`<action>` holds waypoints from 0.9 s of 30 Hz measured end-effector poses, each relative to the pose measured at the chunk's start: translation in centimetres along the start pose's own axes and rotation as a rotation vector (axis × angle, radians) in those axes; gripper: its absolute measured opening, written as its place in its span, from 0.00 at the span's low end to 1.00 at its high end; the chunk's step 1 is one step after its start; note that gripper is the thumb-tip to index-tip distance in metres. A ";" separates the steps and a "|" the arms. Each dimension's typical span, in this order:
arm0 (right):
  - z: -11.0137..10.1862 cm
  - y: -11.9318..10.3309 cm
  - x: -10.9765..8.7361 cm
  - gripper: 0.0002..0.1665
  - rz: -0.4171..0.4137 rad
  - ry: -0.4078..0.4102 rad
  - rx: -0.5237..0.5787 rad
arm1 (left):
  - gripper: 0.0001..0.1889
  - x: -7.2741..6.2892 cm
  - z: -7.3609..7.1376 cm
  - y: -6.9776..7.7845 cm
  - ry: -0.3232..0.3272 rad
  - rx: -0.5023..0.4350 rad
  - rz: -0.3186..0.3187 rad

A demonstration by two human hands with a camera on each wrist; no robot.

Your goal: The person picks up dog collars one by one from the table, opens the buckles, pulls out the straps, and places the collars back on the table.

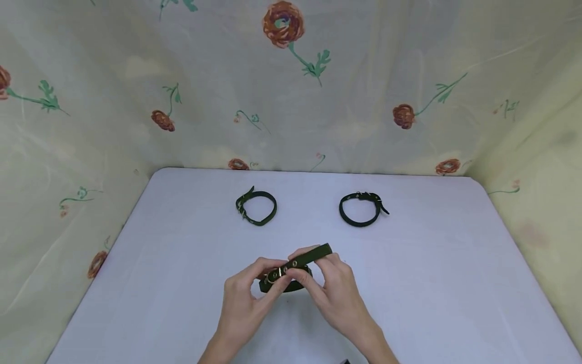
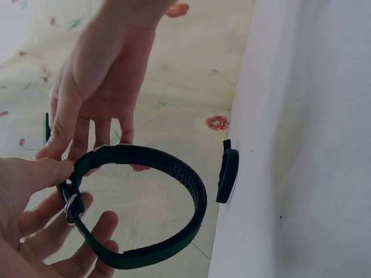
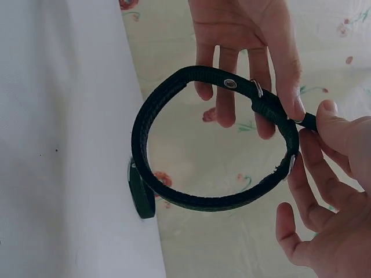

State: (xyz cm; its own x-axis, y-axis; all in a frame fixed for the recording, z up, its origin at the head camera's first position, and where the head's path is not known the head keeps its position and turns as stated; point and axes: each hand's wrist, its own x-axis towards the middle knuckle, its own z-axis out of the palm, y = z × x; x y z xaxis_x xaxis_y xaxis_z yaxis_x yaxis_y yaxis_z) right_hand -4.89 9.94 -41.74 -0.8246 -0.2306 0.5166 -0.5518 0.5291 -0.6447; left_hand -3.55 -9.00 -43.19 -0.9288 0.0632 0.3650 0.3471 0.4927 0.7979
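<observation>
A dark green collar [image 1: 318,254] with a metal buckle and eyelets is held above the table by both hands, near the front middle. It is closed into a loop, with its strap end pointing up and to the right. My left hand [image 1: 243,298] pinches the collar beside the buckle, thumb in front. Between thumb and fingers, my right hand [image 1: 338,293] grips the strap just past the buckle. The left wrist view shows the collar's round band [image 2: 200,202] hanging from the fingers, a D-ring [image 2: 71,208] beside the left fingertips. An eyelet [image 3: 230,83] shows in the right wrist view.
Two similar buckled collars lie looped on the white table [image 1: 432,283] farther back: one collar [image 1: 275,207] left of centre, another collar [image 1: 360,224] to the right. A flower-patterned cloth [image 1: 354,126] surrounds the table's back and sides. A small dark object [image 1: 345,362] shows at the front edge.
</observation>
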 end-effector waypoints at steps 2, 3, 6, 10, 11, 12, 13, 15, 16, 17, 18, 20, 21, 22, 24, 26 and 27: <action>0.0 0.0 0.0 0.13 0.009 0.001 0.004 | 0.10 0.0 0.0 0.0 0.022 0.000 0.012; 0.0 0.0 0.0 0.13 0.012 0.002 0.005 | 0.10 0.0 0.0 0.0 0.030 -0.002 0.012; 0.0 0.0 -0.1 0.12 0.009 0.003 0.002 | 0.09 0.1 0.0 0.0 0.039 -0.026 0.011; 0.0 0.2 0.0 0.13 -0.003 0.003 0.005 | 0.08 0.2 0.1 -0.2 0.041 -0.056 0.015; 0.0 0.2 0.1 0.14 -0.006 0.001 0.011 | 0.08 0.2 0.1 -0.3 0.039 -0.067 0.014; 0.0 0.3 0.1 0.15 -0.007 -0.001 0.020 | 0.08 0.3 0.1 -0.4 0.035 -0.081 0.011; 0.0 0.3 0.2 0.16 -0.008 -0.002 0.029 | 0.08 0.3 0.1 -0.5 0.027 -0.100 0.005; 0.1 0.4 0.2 0.17 0.002 -0.006 0.051 | 0.08 0.4 0.2 -0.7 0.004 -0.155 -0.017; 0.1 0.5 0.2 0.18 0.010 -0.009 0.059 | 0.08 0.4 0.2 -0.8 -0.010 -0.190 -0.035; 0.1 0.5 0.3 0.18 0.018 -0.015 0.068 | 0.08 0.5 0.1 -0.9 -0.024 -0.227 -0.055; 0.1 0.6 0.3 0.18 0.027 -0.019 0.074 | 0.08 0.5 0.1 -0.9 -0.039 -0.264 -0.079; 0.1 0.6 0.2 0.17 0.047 -0.029 0.081 | 0.09 0.5 0.1 -1.0 -0.066 -0.324 -0.123; 0.1 0.7 0.2 0.16 0.052 -0.034 0.081 | 0.09 0.5 0.0 -1.0 -0.077 -0.346 -0.143; 0.0 0.7 0.2 0.15 0.060 -0.044 0.084 | 0.10 0.5 0.0 -1.0 -0.086 -0.363 -0.160; -0.1 0.7 0.1 0.14 0.077 -0.062 0.092 | 0.10 0.5 0.0 -1.0 -0.100 -0.382 -0.194; -0.2 0.7 0.1 0.14 0.095 -0.081 0.109 | 0.11 0.5 0.0 -0.9 -0.111 -0.394 -0.236; -0.2 0.7 0.1 0.14 0.103 -0.092 0.121 | 0.11 0.5 -0.1 -0.8 -0.113 -0.403 -0.258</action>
State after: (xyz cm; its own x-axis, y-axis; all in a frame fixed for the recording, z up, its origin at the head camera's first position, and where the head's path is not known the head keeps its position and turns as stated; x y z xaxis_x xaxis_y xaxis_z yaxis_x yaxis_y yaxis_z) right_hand -5.32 10.45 -42.06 -0.8826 -0.2565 0.3940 -0.4699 0.4527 -0.7578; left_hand -4.27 -9.42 -43.64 -0.9917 0.0875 0.0945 0.1055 0.1313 0.9857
